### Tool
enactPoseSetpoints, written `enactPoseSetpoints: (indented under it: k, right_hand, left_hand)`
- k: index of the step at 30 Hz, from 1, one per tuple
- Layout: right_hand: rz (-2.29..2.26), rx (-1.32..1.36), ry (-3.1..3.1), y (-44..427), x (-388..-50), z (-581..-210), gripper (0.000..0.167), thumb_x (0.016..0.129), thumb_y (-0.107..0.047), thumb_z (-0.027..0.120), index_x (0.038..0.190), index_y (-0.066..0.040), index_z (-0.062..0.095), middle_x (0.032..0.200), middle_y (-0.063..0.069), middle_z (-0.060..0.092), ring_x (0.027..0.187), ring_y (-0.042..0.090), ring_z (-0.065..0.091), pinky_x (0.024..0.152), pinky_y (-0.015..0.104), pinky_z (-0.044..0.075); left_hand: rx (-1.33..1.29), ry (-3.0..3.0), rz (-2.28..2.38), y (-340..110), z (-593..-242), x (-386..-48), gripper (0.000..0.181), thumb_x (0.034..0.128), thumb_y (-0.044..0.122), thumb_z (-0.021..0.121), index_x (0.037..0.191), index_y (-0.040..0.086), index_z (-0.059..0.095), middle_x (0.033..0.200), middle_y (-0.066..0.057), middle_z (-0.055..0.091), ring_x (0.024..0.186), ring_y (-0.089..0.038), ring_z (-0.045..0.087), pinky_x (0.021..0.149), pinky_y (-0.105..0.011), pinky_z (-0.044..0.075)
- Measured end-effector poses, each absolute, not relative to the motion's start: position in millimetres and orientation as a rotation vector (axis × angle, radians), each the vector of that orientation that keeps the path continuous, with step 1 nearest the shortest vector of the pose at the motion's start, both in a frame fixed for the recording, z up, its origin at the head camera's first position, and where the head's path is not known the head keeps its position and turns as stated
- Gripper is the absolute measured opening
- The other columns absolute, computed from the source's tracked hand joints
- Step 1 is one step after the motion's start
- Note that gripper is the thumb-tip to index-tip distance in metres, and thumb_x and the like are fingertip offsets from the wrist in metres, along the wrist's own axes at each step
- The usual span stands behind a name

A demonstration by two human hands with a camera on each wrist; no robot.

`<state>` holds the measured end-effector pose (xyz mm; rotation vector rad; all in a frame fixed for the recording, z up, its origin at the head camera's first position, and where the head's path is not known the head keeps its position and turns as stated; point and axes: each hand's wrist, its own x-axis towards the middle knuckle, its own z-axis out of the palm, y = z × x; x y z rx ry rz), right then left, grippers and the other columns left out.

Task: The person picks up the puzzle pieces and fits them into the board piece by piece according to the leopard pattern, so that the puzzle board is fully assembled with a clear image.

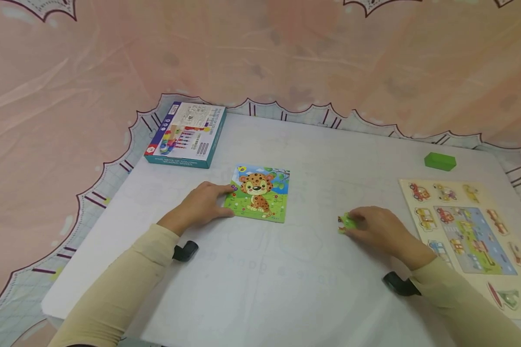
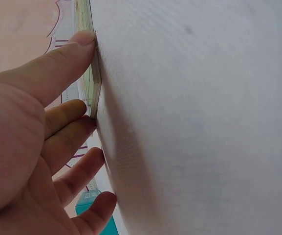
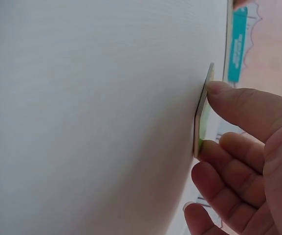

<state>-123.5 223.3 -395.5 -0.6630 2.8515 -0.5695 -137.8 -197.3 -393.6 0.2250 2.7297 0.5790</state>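
Note:
A square leopard picture puzzle [image 1: 257, 193] lies flat on the white table. My left hand [image 1: 201, 202] is at its left side, thumb and index finger holding its edge by the near left corner. In the left wrist view, the thumb [image 2: 84, 38] touches the puzzle's thin side, and the other fingers spread along the tabletop. To the right, my right hand [image 1: 379, 229] pinches a small green puzzle piece [image 1: 346, 224] with brown and white marks. The right wrist view shows this flat piece [image 3: 203, 115] on edge between thumb and fingers, close to the table.
A flat box [image 1: 191, 132] with a teal side sits at the back left. A green block [image 1: 440, 161] is at the back right. On the right lies a cream vehicle puzzle board [image 1: 425, 193], partly beneath my right forearm. A patterned cloth hangs behind the white table [image 1: 252, 299].

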Motion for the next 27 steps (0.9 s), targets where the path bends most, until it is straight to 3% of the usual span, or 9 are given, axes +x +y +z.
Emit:
enactPoseSetpoints:
  k: [27]
  right_hand:
    - [-0.464, -0.858, 2.822, 142, -146, -385, 0.044, 0.087, -0.029, 0.078, 0.117, 0.002, 0.069, 0.112, 0.012, 0.071, 0.104, 0.029, 0.064, 0.095, 0.046, 0.051]
  left_hand:
    - [0.204, 2.728, 0.578, -195, -392, -136, 0.072, 0.0870, 0.035, 0.079, 0.149, 0.015, 0.050, 0.145, -0.014, 0.051, 0.135, -0.036, 0.040, 0.112, -0.054, 0.034]
